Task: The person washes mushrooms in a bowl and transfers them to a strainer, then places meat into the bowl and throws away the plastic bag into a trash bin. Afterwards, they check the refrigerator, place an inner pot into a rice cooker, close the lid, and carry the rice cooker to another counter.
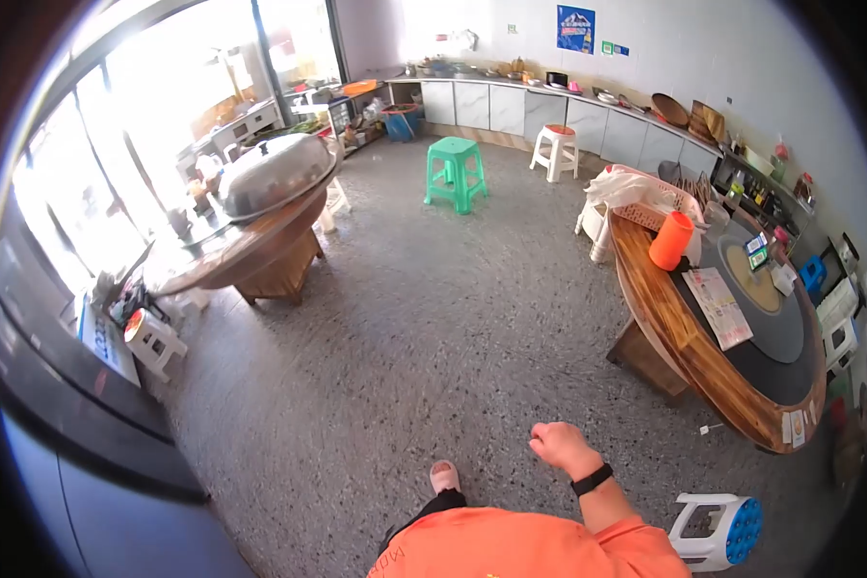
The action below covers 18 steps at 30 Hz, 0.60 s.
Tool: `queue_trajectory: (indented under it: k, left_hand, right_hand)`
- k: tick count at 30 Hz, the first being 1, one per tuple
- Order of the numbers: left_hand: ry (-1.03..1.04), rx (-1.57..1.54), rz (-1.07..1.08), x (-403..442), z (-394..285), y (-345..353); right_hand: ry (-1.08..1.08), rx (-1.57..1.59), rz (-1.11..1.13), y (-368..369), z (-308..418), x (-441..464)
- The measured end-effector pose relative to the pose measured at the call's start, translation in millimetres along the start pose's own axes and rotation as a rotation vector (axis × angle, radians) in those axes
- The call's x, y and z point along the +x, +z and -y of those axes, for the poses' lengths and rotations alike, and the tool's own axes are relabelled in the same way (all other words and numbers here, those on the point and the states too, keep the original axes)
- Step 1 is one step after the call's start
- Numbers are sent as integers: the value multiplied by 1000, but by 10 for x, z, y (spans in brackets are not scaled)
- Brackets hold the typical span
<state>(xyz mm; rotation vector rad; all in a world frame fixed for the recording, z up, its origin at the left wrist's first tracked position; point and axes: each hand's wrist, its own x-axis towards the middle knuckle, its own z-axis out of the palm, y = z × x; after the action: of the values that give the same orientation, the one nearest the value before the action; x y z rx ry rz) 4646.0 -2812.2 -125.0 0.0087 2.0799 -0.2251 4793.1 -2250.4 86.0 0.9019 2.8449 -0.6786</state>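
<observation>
My right hand point(561, 446), with a black band on its wrist, hangs over the grey speckled floor in front of my orange shirt point(520, 544). Its fingers are curled in, and nothing shows in them. Nearest to it, on the right, are a round wooden table point(689, 352) and a white stool with a blue seat point(718, 533) that lies tipped on its side. My left hand is out of view. One foot in a light slipper point(444, 476) shows below me.
A green stool point(456, 173) stands mid-floor ahead, a white stool point(555, 152) behind it. To the left, a large metal dome point(277, 173) covers a wooden table point(250, 236). An orange jug point(671, 241) stands on the right table. A long counter point(506, 108) lines the far wall.
</observation>
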Motion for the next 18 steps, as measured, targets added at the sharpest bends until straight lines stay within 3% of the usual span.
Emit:
queue_trajectory:
  k: [4,6,7,8,9,10,14,16,18]
  left_hand:
    - [193,307,-85,773,-977,-1404]
    - [478,738,-309,1411,-1652,-2304]
    - [581,732,-506,1677,-2130,-2840]
    - [537,-128,-656,1375,-2934,-3482]
    - [457,-443,-583,1166,-3718,-4044]
    - [663,-384,-764,778,-4390,-4502]
    - [1064,-826,-545,571,-6205,-5367]
    - [1036,-572,-676,662,-6676,-5485]
    - [851,-212,-582,811,-6861,-5560]
  right_hand:
    - [135,-59,35,-413,-276,999]
    - [129,27,-140,-623,-421,1406]
    - [159,103,-216,-733,-505,1586]
    - [196,124,-226,-786,-614,1758]
    - [244,132,-241,-846,-751,1931]
    - [284,133,-262,-932,-900,2149]
    - [323,90,-261,-1112,-1531,3149]
    - [263,88,-325,-1423,-1806,3844]
    - [220,94,-334,-1708,-1907,4440]
